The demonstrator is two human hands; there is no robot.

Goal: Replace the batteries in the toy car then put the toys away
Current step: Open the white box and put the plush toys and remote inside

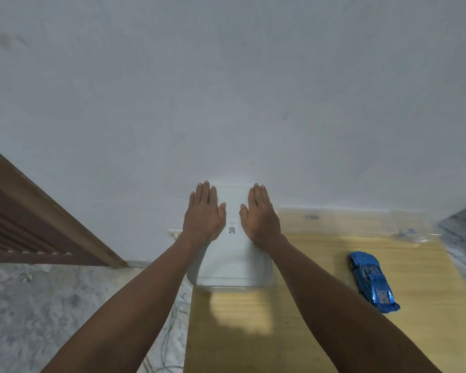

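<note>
A clear plastic box (230,273) with a lid that bears a small QR label stands at the far left end of a wooden table (293,332), against the wall. My left hand (203,214) and my right hand (260,215) lie flat on its lid, palms down, fingers straight and close together, one on each side of the label. A blue toy car (371,279) rests on its wheels on the table, well to the right of the box and apart from both hands. What the box holds is hidden.
A white wall (226,90) rises right behind the table. A clear plastic bag (409,232) lies at the table's back right. Left of the table are marble floor (51,305), thin cables and a brown wooden door frame (51,211).
</note>
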